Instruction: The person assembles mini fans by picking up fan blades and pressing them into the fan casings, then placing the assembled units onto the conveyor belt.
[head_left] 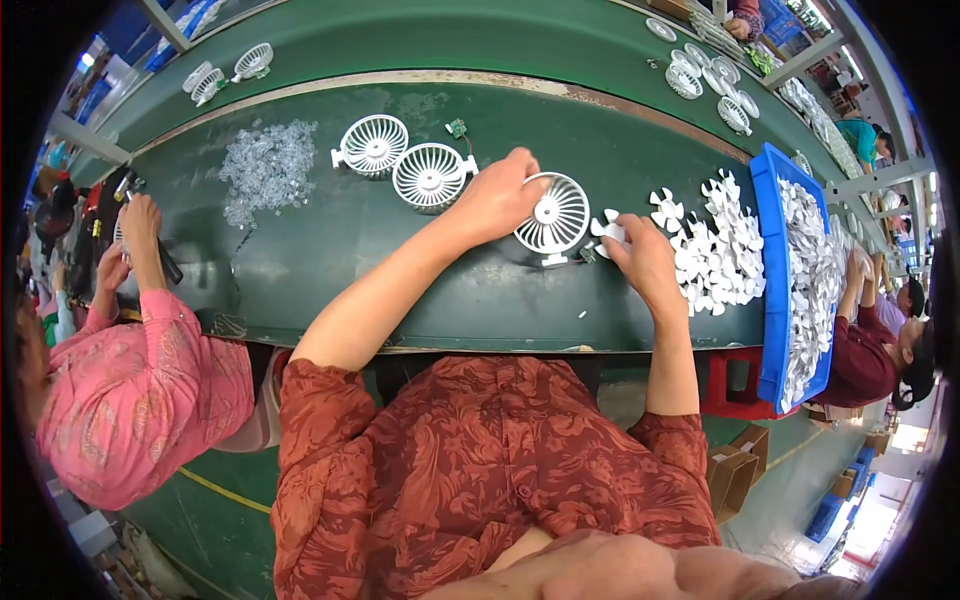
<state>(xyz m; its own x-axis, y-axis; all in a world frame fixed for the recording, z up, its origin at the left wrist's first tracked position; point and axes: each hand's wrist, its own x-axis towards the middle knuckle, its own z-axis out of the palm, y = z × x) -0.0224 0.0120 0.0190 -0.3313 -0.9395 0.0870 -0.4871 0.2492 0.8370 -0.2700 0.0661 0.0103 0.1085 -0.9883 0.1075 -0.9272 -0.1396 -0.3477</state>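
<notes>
My left hand [503, 196] grips the upper left rim of a round white fan housing [562, 222] with slotted ribs and a hub in its middle. Close to the right of that housing, my right hand [648, 258] has its fingers closed on a white fan blade [608, 232]. A bit of green circuit board [587, 256] shows at the housing's lower edge. Beside my right hand lies a loose pile of white fan blades [722, 250]. Left of my left hand rest two more white housings, a nearer one [428, 190] and a farther one [372, 148].
A blue tray [774, 265] full of blades stands at the right. Small clear plastic pieces [262, 172] lie in a heap at left. Beyond the green table [350, 270] runs a green belt [440, 35] carrying housings. A co-worker in pink [150, 400] sits at left.
</notes>
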